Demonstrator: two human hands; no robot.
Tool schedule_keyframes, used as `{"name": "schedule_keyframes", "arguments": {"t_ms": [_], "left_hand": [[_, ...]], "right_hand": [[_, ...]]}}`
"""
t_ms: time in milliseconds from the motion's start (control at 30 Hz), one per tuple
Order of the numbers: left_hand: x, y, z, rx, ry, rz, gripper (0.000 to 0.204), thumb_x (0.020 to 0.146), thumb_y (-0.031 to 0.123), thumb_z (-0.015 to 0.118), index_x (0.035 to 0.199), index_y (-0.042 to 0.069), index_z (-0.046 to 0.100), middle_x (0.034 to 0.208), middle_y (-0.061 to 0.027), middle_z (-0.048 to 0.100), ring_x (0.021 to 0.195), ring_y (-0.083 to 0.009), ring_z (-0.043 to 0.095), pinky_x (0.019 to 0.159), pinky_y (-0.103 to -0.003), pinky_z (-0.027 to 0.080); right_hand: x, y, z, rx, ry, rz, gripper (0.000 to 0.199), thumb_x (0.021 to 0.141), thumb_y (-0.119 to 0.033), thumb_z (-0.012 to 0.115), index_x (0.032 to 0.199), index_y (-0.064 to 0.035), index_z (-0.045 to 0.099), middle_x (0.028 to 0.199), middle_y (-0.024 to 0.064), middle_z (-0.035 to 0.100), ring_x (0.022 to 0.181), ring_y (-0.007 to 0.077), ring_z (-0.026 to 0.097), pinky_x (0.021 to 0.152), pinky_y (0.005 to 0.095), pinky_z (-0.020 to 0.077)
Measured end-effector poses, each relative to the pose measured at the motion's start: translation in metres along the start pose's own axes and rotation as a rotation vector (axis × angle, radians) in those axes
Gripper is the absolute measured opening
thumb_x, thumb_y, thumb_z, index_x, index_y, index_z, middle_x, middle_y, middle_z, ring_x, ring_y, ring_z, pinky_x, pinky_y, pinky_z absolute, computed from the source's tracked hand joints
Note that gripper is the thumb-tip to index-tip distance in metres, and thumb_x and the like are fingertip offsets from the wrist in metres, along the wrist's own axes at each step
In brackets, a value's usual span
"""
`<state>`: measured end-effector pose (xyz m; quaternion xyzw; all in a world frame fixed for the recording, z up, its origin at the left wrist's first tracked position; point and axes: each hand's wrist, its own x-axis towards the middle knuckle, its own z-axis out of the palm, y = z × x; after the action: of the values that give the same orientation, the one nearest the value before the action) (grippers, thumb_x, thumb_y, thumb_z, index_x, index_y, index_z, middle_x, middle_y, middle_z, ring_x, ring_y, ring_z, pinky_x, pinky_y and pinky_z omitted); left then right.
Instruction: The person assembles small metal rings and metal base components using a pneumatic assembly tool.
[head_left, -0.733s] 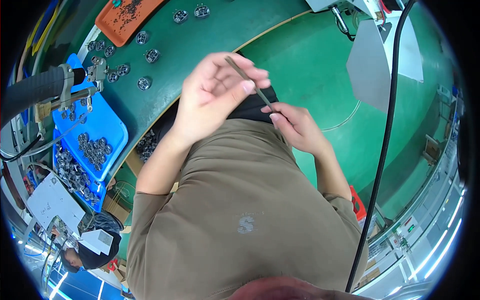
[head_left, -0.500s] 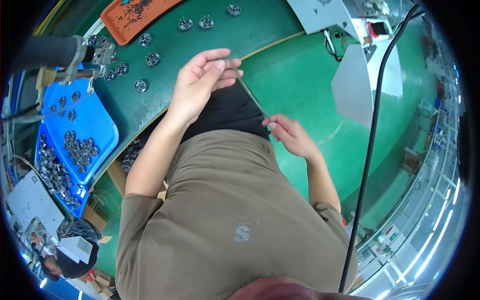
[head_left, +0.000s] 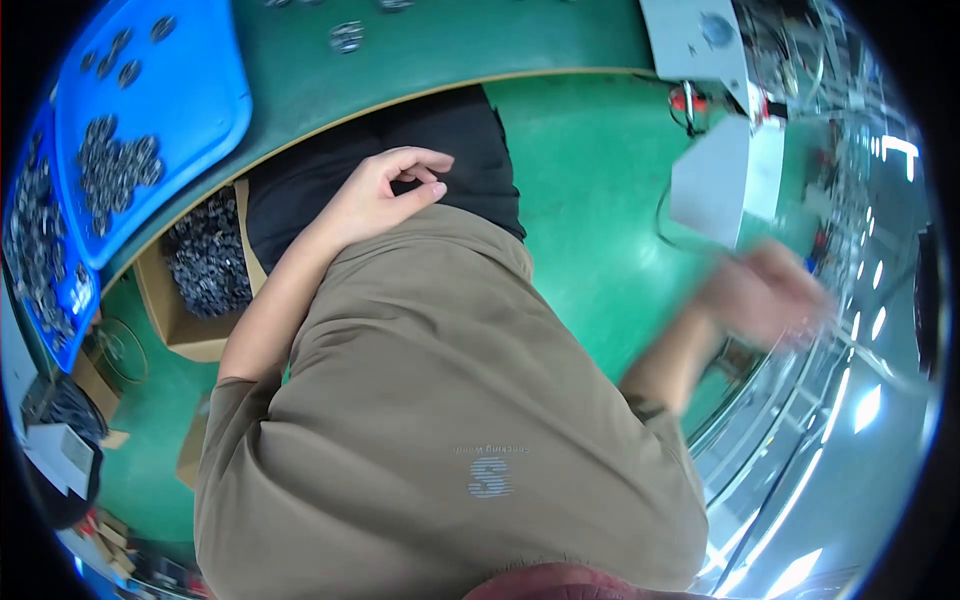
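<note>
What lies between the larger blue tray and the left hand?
In the head view, a strip of green table, then black trousers up to the left hand.

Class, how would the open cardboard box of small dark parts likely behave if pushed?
The cardboard box would probably feel heavy, since many small dark parts fill it. Its thin walls might flex, and the parts, lying loose, would likely shift inside.

An open cardboard box (head_left: 190, 337) holds dark pieces (head_left: 208, 255) at nine o'clock. A blue tray (head_left: 200, 110) at ten holds round parts (head_left: 115, 168).
</note>
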<state>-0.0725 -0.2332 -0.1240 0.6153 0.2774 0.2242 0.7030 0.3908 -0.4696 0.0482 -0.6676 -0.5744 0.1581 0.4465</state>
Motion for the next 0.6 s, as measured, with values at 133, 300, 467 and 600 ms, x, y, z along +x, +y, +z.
{"name": "schedule_keyframes", "arguments": {"t_ms": [133,300,467,600], "left_hand": [[0.009,0.004,-0.007,-0.081,-0.126,0.063,0.032,0.090,0.012,0.076,0.121,0.003,0.070,0.112,-0.0055,0.073,0.098,-0.0111,0.067,0.092,-0.030,0.052],[-0.013,-0.010,-0.022,-0.260,0.080,-0.024,0.034,0.088,0.019,0.082,0.116,0.002,0.071,0.103,-0.0032,0.073,0.089,-0.0080,0.065,0.084,-0.027,0.052],[-0.002,0.005,-0.037,0.047,-0.006,0.118,0.033,0.087,0.020,0.079,0.116,0.006,0.072,0.110,-0.0053,0.071,0.098,-0.0140,0.065,0.091,-0.030,0.050],[0.000,-0.015,-0.046,-0.018,0.003,0.099,0.031,0.087,0.014,0.078,0.116,0.004,0.071,0.112,-0.0062,0.069,0.100,-0.0146,0.065,0.093,-0.031,0.050]], "right_hand": [[-0.207,0.243,0.240,-0.855,-1.320,0.954,0.056,0.096,-0.020,0.057,0.149,-0.0027,0.049,0.155,0.0206,0.046,0.148,0.0293,0.040,0.120,0.0462,0.0333],[-0.008,0.074,0.229,-0.648,-0.647,0.626,0.032,0.100,-0.016,0.051,0.125,-0.0022,0.065,0.122,0.0301,0.065,0.118,0.0466,0.061,0.098,0.0498,0.0505],[0.065,-0.124,0.142,-0.435,0.016,0.270,0.026,0.107,-0.016,0.045,0.112,-0.0001,0.066,0.074,0.0090,0.056,0.064,0.0160,0.052,0.058,0.0286,0.0426],[0.067,-0.138,0.165,-0.100,0.668,-0.280,0.029,0.110,-0.022,0.041,0.110,0.0001,0.060,0.068,0.0013,0.041,0.054,0.0092,0.039,0.046,0.0217,0.0315]]}}
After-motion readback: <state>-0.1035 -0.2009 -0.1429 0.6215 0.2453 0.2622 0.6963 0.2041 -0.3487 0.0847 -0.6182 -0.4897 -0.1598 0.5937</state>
